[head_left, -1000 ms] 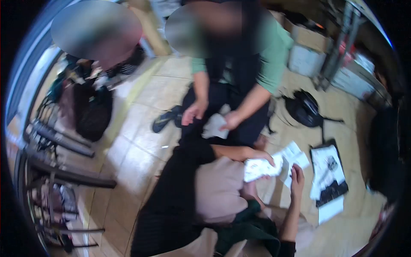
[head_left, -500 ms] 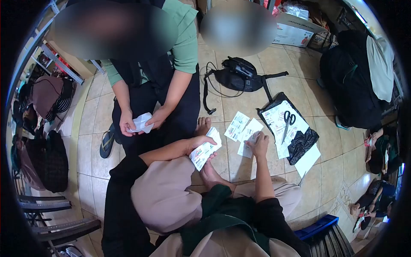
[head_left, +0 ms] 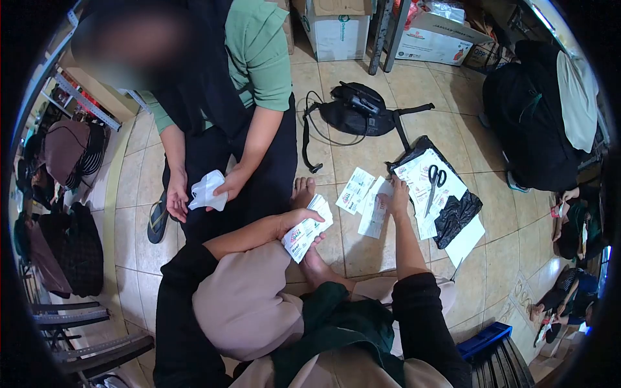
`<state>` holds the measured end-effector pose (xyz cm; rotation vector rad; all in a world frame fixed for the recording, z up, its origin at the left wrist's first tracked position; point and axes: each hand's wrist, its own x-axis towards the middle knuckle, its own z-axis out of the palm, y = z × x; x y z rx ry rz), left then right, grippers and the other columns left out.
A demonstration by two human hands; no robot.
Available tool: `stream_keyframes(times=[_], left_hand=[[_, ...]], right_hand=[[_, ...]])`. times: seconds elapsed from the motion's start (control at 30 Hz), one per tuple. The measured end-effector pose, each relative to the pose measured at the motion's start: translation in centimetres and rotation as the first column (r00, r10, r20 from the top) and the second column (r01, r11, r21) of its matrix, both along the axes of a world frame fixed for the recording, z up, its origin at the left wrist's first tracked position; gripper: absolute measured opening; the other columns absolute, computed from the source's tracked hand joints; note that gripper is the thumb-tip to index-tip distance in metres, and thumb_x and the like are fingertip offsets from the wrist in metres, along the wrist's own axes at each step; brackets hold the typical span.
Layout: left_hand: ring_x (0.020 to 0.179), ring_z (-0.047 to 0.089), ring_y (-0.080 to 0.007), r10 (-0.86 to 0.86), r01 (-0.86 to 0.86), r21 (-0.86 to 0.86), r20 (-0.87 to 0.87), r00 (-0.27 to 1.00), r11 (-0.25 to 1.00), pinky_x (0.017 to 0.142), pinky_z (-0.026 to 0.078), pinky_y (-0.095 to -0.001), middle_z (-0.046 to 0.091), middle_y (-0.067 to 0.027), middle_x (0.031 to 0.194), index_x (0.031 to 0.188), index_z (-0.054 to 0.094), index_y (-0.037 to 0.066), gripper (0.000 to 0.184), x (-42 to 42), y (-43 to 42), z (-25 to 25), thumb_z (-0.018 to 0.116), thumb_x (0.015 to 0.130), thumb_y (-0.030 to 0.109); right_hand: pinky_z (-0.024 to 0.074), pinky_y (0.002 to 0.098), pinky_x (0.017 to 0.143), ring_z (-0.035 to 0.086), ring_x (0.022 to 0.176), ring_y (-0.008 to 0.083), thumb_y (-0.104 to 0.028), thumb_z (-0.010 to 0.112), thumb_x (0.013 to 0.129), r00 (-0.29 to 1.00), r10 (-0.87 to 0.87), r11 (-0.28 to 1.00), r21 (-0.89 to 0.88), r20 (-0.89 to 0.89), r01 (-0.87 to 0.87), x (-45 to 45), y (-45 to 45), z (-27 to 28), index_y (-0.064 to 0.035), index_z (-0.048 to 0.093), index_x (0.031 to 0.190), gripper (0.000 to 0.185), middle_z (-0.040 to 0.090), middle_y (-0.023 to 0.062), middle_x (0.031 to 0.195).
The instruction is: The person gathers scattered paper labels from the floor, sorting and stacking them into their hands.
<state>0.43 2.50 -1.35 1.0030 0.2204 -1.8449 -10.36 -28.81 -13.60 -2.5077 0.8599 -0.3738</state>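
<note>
My left hand (head_left: 299, 224) is wrapped round a fanned stack of printed paper slips (head_left: 305, 234), held above my foot. My right hand (head_left: 400, 193) is off to the right, its thumb and fingers slightly apart, between a loose printed slip (head_left: 374, 210) on the tiles and the pile of printed sheets (head_left: 422, 169). Whether its fingertips touch the paper is unclear. Another loose slip (head_left: 353, 189) lies to the left, partly under the first. The pile rests on a black plastic bag (head_left: 458, 223), with black-handled scissors (head_left: 433, 187) on top.
Opposite sits a person in a green top, whose hands hold a white paper piece (head_left: 208, 191). A black waist bag (head_left: 356, 113) lies on the floor ahead. Cardboard boxes (head_left: 336, 35) stand at the back, a blue-edged rack (head_left: 486, 341) at lower right. A sandal (head_left: 157, 220) is at left.
My right hand has moved off the loose slip, up and right toward the sheet pile. My left hand keeps its stack. The other person's hands have shifted on the white paper.
</note>
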Motion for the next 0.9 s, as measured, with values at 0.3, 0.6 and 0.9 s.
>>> stream_keyframes(times=[0.3, 0.6, 0.9], left_hand=[[0.063, 0.061, -0.0204, -0.010, 0.010, 0.017, 0.020, 1.000, 1.000, 0.060, 0.053, -0.0324, 0.060, -0.0136, 0.079, 0.095, 0.051, 0.001, 0.027, -0.2, 0.0, -0.3, 0.055, 0.082, 0.024], [0.066, 0.061, -0.0212, -0.006, 0.006, 0.016, 0.032, 0.999, 1.000, 0.061, 0.053, -0.0332, 0.059, -0.0157, 0.085, 0.106, 0.048, 0.001, 0.033, -0.1, -0.1, -0.1, 0.054, 0.083, 0.023], [0.067, 0.061, -0.0213, 0.000, 0.000, 0.004, 0.063, 0.998, 1.000, 0.061, 0.053, -0.0327, 0.058, -0.0160, 0.085, 0.105, 0.048, 0.000, 0.031, -0.1, -0.1, 0.1, 0.054, 0.083, 0.022]], right_hand=[[0.0443, 0.0376, 0.077, 0.052, 0.084, 0.0300, -0.011, 0.077, 0.056, 0.986, 0.135, 0.988, 0.087, -0.094, -0.127, 0.5, -0.8, 1.6, -0.0030, 0.063, 0.088, 0.036, 0.057, 0.0115, 0.091], [0.0431, 0.0299, 0.077, 0.053, 0.089, 0.0228, 0.002, 0.061, 0.075, 0.846, 0.042, 0.944, 0.258, 0.531, -0.208, -3.5, 1.9, 8.3, -0.0010, 0.060, 0.089, 0.014, 0.054, 0.0110, 0.092], [0.0421, 0.0374, 0.080, 0.053, 0.095, 0.0307, 0.005, 0.063, 0.059, 0.899, 0.363, 0.930, -0.040, 0.245, -0.364, -11.2, 9.6, 8.5, -0.0076, 0.062, 0.081, 0.026, 0.055, 0.0133, 0.100]])
